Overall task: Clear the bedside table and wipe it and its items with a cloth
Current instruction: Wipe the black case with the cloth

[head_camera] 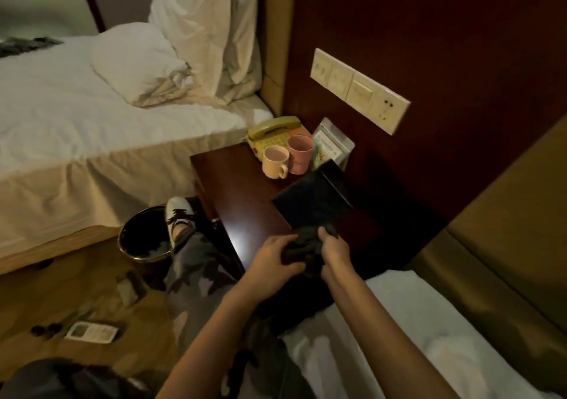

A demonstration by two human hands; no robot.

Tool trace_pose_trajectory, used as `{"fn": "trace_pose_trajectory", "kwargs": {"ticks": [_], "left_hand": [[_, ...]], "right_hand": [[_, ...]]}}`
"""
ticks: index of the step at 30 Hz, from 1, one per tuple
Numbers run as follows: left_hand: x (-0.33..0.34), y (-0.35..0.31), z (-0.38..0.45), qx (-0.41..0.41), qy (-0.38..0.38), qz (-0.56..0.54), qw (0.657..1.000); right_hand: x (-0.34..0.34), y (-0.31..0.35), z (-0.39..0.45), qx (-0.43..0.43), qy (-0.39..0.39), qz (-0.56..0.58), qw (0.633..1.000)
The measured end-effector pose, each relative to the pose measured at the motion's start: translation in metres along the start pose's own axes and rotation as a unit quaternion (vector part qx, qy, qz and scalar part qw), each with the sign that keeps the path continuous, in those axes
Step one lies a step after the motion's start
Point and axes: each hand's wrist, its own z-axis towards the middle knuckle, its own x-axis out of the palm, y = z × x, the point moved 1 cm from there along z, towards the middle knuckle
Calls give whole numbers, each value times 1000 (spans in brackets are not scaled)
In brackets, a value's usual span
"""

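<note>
Fingers of the left hand [276, 256] and right hand [336, 253] clamp a bunched dark cloth [302, 245] over the glossy dark-wood bedside table [245, 202]; beyond them, a flat black folder [313, 202], two pink mugs [287, 159] and a yellow telephone [273, 134] apparently await clearing.

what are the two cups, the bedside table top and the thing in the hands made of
Two cups: likely ceramic or matte plastic, pastel pink, dull surface without sharp glints.
Bedside table: dark reddish wood or veneer, glossy; a bright light reflection shows near its front.
Dark cloth: soft fabric, crumpled in folds between the left hand and right hand.
</note>
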Motion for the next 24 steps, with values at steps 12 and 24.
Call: {"fn": "trace_pose_trajectory", "kwargs": {"ticks": [12, 24], "left_hand": [[73, 22, 30, -49, 146, -221, 963], [109, 22, 54, -110, 183, -329, 920]], "right_hand": [[-47, -22, 79, 186, -68, 24, 980], [-75, -22, 112, 216, -96, 36, 971]]}}
